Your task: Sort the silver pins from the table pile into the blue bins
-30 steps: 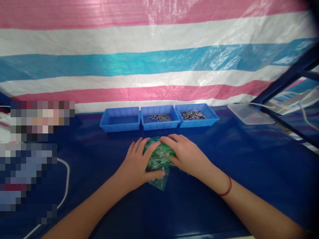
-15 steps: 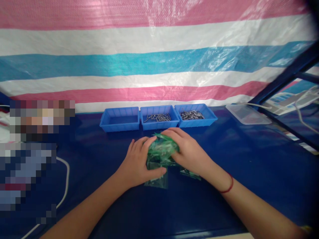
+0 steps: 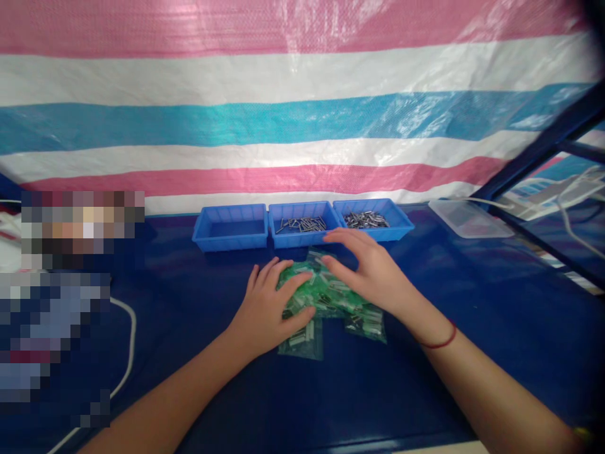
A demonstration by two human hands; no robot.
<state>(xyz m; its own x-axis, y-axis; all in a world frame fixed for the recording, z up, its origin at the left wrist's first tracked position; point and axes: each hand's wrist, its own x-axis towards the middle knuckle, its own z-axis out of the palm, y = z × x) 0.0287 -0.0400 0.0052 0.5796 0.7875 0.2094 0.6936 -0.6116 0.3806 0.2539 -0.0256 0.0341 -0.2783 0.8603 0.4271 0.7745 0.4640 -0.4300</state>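
Note:
A pile of small clear-green plastic bags (image 3: 326, 293) with metal pieces inside lies on the blue table. My left hand (image 3: 269, 309) rests at the pile's left side, fingers spread over its edge. On the right, my right hand (image 3: 371, 268) is over the upper right of the pile, thumb and fingers apart. Behind the pile stand three blue bins: the left bin (image 3: 230, 239) shows a bare floor, the middle bin (image 3: 307, 238) holds metal screws or pins, and the right bin (image 3: 401, 228) holds many small metal parts.
A clear plastic lid or tray (image 3: 470, 219) lies at the back right beside a dark metal frame (image 3: 534, 164). A white cable (image 3: 132, 340) curves along the left, near a blurred-out area. A striped sheet (image 3: 283, 120) hangs behind the bins.
My right hand has lifted and opened away from the bags, moving up and right. The bags now lie more spread out under my hands. My left hand's fingers are wider apart.

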